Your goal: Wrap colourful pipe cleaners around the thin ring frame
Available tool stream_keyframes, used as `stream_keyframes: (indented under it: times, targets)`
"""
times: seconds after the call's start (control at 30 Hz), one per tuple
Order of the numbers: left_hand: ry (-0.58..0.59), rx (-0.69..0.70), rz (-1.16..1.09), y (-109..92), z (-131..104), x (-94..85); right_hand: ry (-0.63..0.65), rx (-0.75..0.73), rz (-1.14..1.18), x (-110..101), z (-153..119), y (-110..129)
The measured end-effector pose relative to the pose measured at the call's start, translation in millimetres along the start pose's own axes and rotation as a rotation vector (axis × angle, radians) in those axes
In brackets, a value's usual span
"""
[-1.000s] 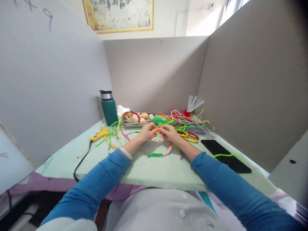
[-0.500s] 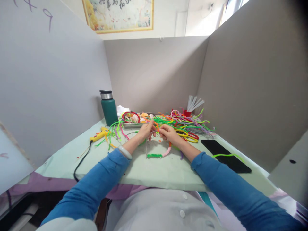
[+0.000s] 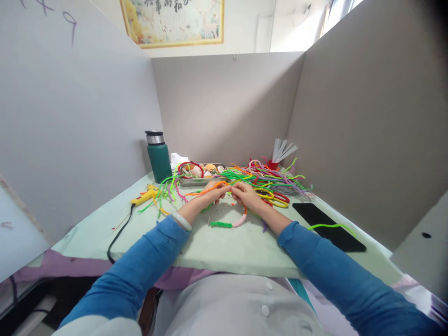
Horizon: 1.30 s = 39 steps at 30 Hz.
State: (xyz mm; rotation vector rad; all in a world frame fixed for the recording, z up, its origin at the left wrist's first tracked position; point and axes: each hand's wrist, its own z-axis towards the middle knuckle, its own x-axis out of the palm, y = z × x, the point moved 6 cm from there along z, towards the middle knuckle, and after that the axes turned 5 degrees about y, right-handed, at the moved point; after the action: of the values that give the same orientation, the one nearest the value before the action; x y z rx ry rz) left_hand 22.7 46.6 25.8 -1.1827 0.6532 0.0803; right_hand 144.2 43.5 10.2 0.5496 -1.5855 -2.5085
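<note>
My left hand (image 3: 214, 192) and my right hand (image 3: 244, 193) meet fingertip to fingertip above the middle of the table. An orange pipe cleaner (image 3: 201, 191) runs from the fingertips leftward over my left hand. Both hands are closed in a pinch where it meets a partly wrapped ring. Below them hangs the ring's lower part, wrapped in green (image 3: 221, 225), pink (image 3: 240, 221) and orange sections. The fingers hide exactly where the pipe cleaner joins the ring.
Behind my hands stands a metal tray (image 3: 201, 182) of shells, beside a heap of coloured pipe cleaners (image 3: 266, 177). A green bottle (image 3: 158, 158) and yellow glue gun (image 3: 144, 195) are at left. A black phone (image 3: 329, 226) lies right. Partitions (image 3: 224, 107) enclose the table.
The orange pipe cleaner, upright between the hands before, now lies leftward over my left hand. My left fingers have closed in nearer to the right ones, and the ring has shifted slightly left.
</note>
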Motion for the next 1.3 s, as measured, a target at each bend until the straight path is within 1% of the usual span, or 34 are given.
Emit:
stream_keyframes:
  times: [0.2,0.43,0.53,0.67,0.8,0.97,1.07,1.2,1.3]
  targets:
    - [-0.016,-0.01,0.004,-3.0,-3.6,-1.2,-0.008,0.004,-0.012,-0.1,-0.9,0.1]
    - [-0.065,-0.043,0.014,6.1,1.9,-1.5,0.0,0.004,-0.002,0.7,0.0,-1.7]
    - [-0.063,-0.048,0.015,6.9,1.9,-1.7,-0.01,-0.014,-0.032,0.3,0.2,-0.3]
    - [-0.049,-0.043,0.022,3.1,-1.3,-1.3,-0.032,-0.037,-0.098,-1.1,-0.2,1.9]
    - [-0.015,-0.08,-0.066,1.9,-3.1,2.7,-0.028,-0.049,-0.124,-0.9,0.0,1.5]
    - [0.049,-0.158,-0.303,5.0,-3.4,9.2,-0.026,-0.066,-0.118,0.4,0.8,1.4]
    - [0.084,-0.175,-0.407,5.4,-3.7,10.9,-0.036,-0.095,-0.135,1.1,0.1,4.0]
    - [0.07,-0.197,-0.414,5.3,-5.2,9.4,-0.048,-0.135,-0.171,1.5,-1.4,7.2]
    - [0.039,-0.183,-0.379,3.4,-5.9,8.1,-0.056,-0.126,-0.175,0.6,-1.2,6.4]
